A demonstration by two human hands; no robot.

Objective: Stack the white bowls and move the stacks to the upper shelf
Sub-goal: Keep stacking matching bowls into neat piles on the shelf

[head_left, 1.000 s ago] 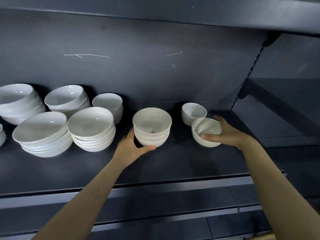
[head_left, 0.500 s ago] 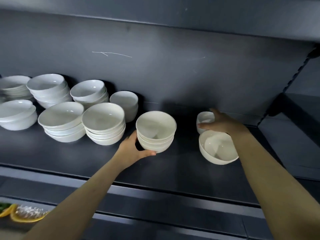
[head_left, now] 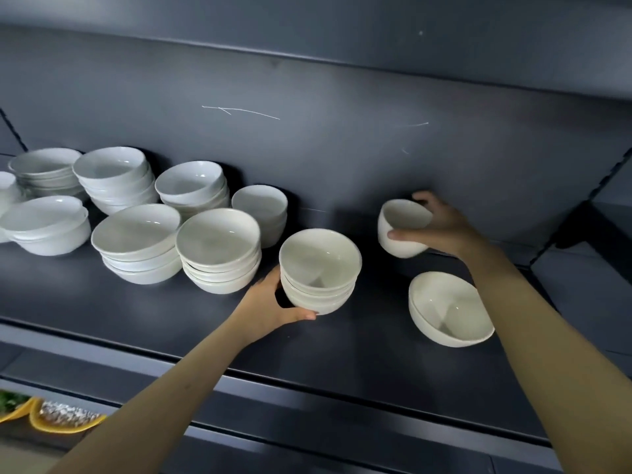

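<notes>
Bowls get stacked first, and I think that step is the one in hand now. The left hand (head_left: 273,304) is curled round the near side of a short stack (head_left: 319,271) of white bowls in the middle of the dark shelf (head_left: 171,323), with its thumb along the base. The right hand (head_left: 444,227) grips a small bowl (head_left: 402,227) at the far right, close to the back wall (head_left: 342,148). Its thumb lies across the near side and its fingers are behind. The small bowl looks tipped, and I cannot tell if it touches the shelf. A loose bowl (head_left: 448,309) lies tilted at the near right, apart from both hands.

Next, I think, the small bowl should go left and down into the top of the short stack, set straight so it sits flat. The loose bowl could follow. Then the stack must go up to the upper shelf (head_left: 342,46), and that calls for a firm hold.

Every bowl I can see into is empty, and the stacked ones only hold other bowls. Some other stacks (head_left: 219,249) stand to the left, some near and some far.
</notes>
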